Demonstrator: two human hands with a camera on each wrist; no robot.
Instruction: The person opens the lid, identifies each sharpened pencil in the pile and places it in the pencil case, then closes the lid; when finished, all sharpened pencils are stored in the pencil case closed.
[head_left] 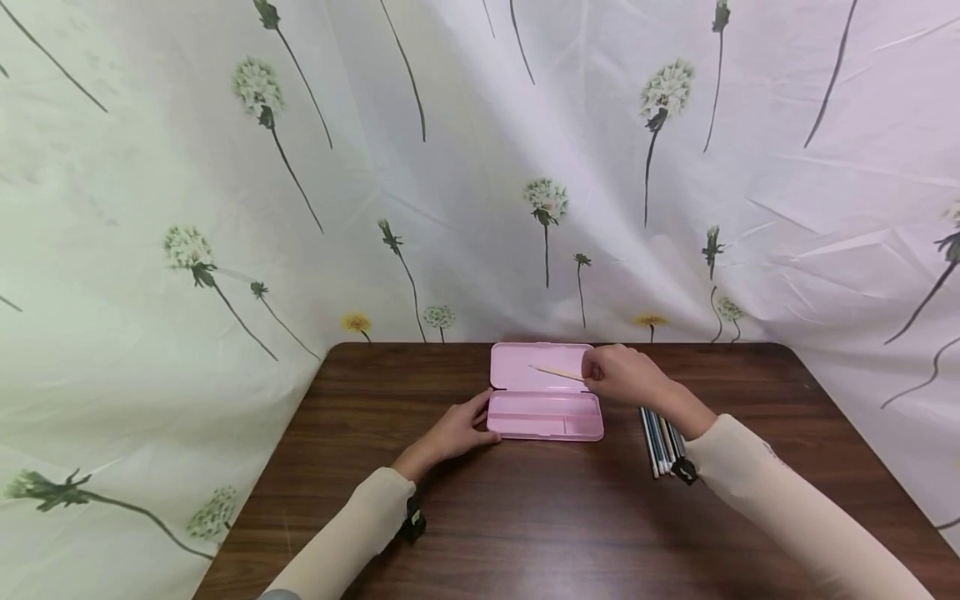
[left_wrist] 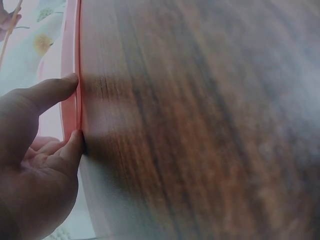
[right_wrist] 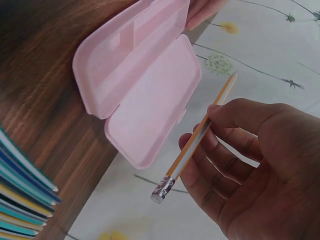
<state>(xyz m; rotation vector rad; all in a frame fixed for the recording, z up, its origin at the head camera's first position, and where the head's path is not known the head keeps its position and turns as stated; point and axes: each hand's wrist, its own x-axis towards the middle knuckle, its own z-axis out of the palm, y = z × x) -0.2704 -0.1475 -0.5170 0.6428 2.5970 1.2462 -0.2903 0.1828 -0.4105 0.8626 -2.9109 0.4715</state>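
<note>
A pink pencil case point(head_left: 525, 427) lies opened flat on the table, its lid point(head_left: 517, 362) folded back toward the wall. Thin dividers split its bottom half into compartments, and no pencils lie in them. My left hand point(head_left: 453, 429) holds the left end of the case, thumb at the front corner and fingers along the side. Over the lid, my right hand point(head_left: 626, 372) pinches a yellow-and-silver striped pencil point(right_wrist: 197, 140) between thumb and fingers. Its sharpened tip points left, away from the palm; the eraser end shows in the right wrist view.
Several striped pencils point(head_left: 654, 442) lie side by side on the wooden table point(head_left: 525, 517), right of the case and partly under the right forearm. A dandelion-print cloth point(head_left: 480, 208) hangs right behind the table's back edge.
</note>
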